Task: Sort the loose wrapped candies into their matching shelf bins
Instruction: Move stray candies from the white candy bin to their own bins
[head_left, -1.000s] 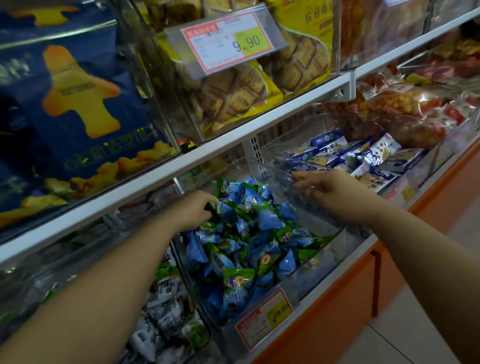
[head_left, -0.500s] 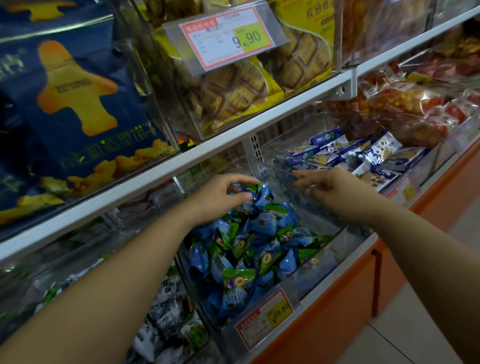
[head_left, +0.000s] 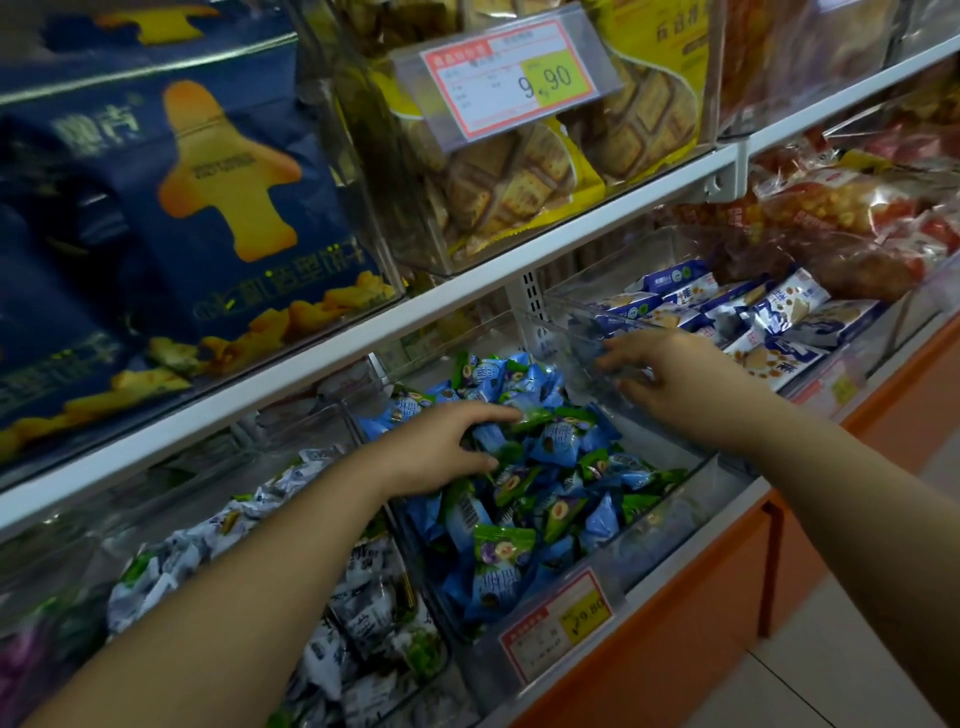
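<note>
A clear bin (head_left: 655, 526) on the lower shelf holds a heap of blue and green wrapped candies (head_left: 550, 467). My left hand (head_left: 436, 454) lies on the left side of the heap with fingers spread. Its forefinger points across the wrappers and its thumb touches a green one. My right hand (head_left: 675, 376) is at the bin's right side. Its fingers rest on the clear divider wall (head_left: 566, 332) between this bin and the one to the right. I see no candy in the right hand.
The bin to the left holds white and dark wrapped candies (head_left: 363, 613). Blue and white biscuit packs (head_left: 769, 317) fill the bin to the right. The white upper shelf rail (head_left: 467, 306) hangs close above the hands. A price label (head_left: 556, 623) fronts the candy bin, above an orange base (head_left: 675, 649).
My left hand has come from the back left corner of the bin out over the heap, opening its fingers. The candies have shifted. My right hand has stayed on the divider.
</note>
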